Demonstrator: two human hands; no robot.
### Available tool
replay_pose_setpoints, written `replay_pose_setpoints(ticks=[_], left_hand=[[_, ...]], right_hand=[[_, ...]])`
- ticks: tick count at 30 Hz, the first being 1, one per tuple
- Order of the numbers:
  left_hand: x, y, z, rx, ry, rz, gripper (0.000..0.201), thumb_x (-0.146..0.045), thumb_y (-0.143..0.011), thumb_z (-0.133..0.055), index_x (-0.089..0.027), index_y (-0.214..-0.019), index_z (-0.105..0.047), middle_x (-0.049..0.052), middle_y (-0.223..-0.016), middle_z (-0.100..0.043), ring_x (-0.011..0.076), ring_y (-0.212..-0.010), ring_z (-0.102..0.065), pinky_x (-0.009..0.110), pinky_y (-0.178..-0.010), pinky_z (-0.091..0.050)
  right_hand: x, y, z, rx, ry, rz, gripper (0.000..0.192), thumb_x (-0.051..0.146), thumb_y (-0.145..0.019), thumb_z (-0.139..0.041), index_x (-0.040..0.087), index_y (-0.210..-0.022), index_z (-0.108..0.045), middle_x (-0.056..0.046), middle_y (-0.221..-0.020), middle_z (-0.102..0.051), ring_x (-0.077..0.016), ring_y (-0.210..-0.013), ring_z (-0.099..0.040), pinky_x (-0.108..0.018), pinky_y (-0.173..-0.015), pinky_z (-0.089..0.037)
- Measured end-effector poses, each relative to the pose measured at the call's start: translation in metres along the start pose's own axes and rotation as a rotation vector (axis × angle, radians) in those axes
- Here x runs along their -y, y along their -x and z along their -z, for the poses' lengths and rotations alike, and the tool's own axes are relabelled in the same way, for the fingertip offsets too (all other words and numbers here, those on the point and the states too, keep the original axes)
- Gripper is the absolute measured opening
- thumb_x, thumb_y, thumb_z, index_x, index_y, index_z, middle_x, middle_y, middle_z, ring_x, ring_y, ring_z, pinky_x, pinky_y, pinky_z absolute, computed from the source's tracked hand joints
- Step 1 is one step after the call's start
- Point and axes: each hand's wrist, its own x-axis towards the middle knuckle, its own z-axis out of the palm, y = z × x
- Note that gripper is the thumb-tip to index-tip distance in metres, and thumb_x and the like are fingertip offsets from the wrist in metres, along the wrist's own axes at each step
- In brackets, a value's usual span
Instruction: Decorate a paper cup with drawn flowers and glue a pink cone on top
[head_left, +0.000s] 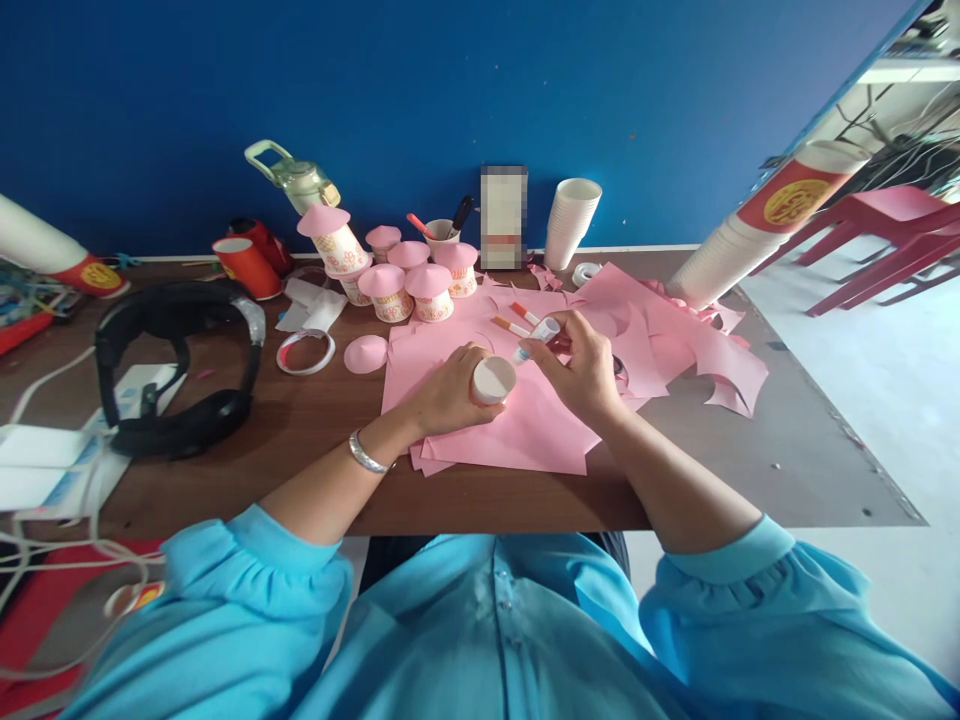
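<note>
My left hand (459, 388) is wrapped round a white paper cup (495, 380), its round end facing me above the pink paper sheets (517, 440). Just to the right, my right hand (581, 362) grips a small white tube (543, 332) that looks like a glue stick, tilted toward the cup but apart from it. Beyond my hands lie an orange marker (510, 326) and a red marker (525, 314). At the back left stand several patterned paper cups (390, 304) topped with pink paper cones (430, 281). One loose pink cone (366, 354) lies on the table.
Tape rolls (306, 352), a black headset (180, 370) and a red cup (246, 267) are on the left. A bottle (300, 182), a pen cup (442, 238) and stacked white cups (573, 222) stand along the blue wall. Pink scraps (731, 365) and a long cup stack (772, 220) are right.
</note>
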Motion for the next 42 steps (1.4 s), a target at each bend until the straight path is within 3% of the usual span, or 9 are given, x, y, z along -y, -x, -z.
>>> replay_pose_setpoints(ticks=[4, 10, 19, 24, 28, 36, 39, 42], left_hand=[[0.000, 0.000, 0.000, -0.001, 0.013, 0.007, 0.046, -0.035, -0.076, -0.081, -0.023, -0.107, -0.050, 0.008, -0.112, -0.062, 0.0295, -0.104, -0.064, 0.049, -0.090, -0.057], [0.001, 0.000, -0.002, -0.029, 0.034, 0.028, 0.040, -0.035, -0.076, -0.078, -0.023, -0.103, -0.051, 0.006, -0.108, -0.063, 0.0263, -0.097, -0.064, 0.044, -0.082, -0.056], [0.000, 0.000, 0.003, 0.018, 0.049, 0.040, 0.045, -0.038, -0.077, -0.082, -0.023, -0.107, -0.052, 0.007, -0.114, -0.063, 0.0291, -0.105, -0.065, 0.048, -0.093, -0.056], [0.002, 0.001, 0.002, 0.004, 0.044, 0.037, 0.047, -0.036, -0.075, -0.084, -0.022, -0.107, -0.053, 0.006, -0.112, -0.063, 0.0275, -0.102, -0.065, 0.045, -0.088, -0.057], [-0.001, 0.002, 0.003, -0.001, 0.056, 0.064, 0.045, -0.036, -0.076, -0.083, -0.023, -0.107, -0.053, 0.006, -0.111, -0.063, 0.0277, -0.101, -0.065, 0.044, -0.086, -0.056], [0.000, 0.000, 0.004, 0.026, 0.068, 0.028, 0.046, -0.036, -0.076, -0.084, -0.024, -0.108, -0.054, 0.006, -0.115, -0.063, 0.0300, -0.108, -0.066, 0.049, -0.095, -0.056], [0.001, 0.001, 0.003, -0.033, 0.060, -0.026, 0.046, -0.035, -0.079, -0.084, -0.024, -0.110, -0.053, 0.007, -0.118, -0.064, 0.0301, -0.112, -0.065, 0.049, -0.097, -0.056], [0.003, 0.003, 0.003, -0.202, 0.059, -0.119, 0.047, -0.034, -0.084, -0.084, -0.025, -0.115, -0.051, 0.008, -0.121, -0.065, 0.0289, -0.117, -0.064, 0.048, -0.102, -0.055]], right_hand=[[0.001, 0.003, 0.000, -0.039, -0.032, 0.031, 0.021, 0.041, -0.092, -0.072, 0.026, -0.096, -0.059, 0.001, -0.082, -0.072, -0.0170, -0.070, -0.071, -0.032, -0.066, -0.058], [0.008, 0.008, 0.000, 0.024, 0.072, 0.150, 0.014, 0.035, -0.092, -0.070, 0.026, -0.096, -0.061, 0.000, -0.085, -0.073, -0.0178, -0.072, -0.071, -0.034, -0.068, -0.059], [-0.003, 0.000, 0.000, -0.002, 0.005, -0.011, 0.021, 0.039, -0.090, -0.074, 0.025, -0.091, -0.059, 0.002, -0.075, -0.072, -0.0172, -0.066, -0.071, -0.030, -0.062, -0.057], [0.001, 0.004, -0.001, -0.027, -0.097, 0.043, 0.020, 0.039, -0.093, -0.072, 0.025, -0.098, -0.059, 0.000, -0.088, -0.074, -0.0179, -0.075, -0.073, -0.034, -0.071, -0.062], [0.001, 0.004, -0.003, 0.034, -0.082, 0.019, 0.021, 0.043, -0.093, -0.071, 0.025, -0.096, -0.060, 0.001, -0.085, -0.074, -0.0174, -0.073, -0.073, -0.033, -0.069, -0.061], [-0.008, -0.002, -0.002, 0.020, -0.037, -0.110, 0.028, 0.048, -0.091, -0.073, 0.024, -0.089, -0.059, 0.002, -0.075, -0.070, -0.0168, -0.067, -0.071, -0.030, -0.064, -0.058], [-0.007, -0.002, -0.002, -0.007, -0.080, -0.135, 0.028, 0.048, -0.090, -0.074, 0.024, -0.090, -0.058, 0.002, -0.076, -0.070, -0.0167, -0.069, -0.073, -0.029, -0.063, -0.058], [-0.007, -0.003, -0.002, -0.027, -0.204, -0.158, 0.032, 0.050, -0.090, -0.076, 0.024, -0.091, -0.058, 0.002, -0.078, -0.070, -0.0164, -0.068, -0.074, -0.030, -0.063, -0.060]])
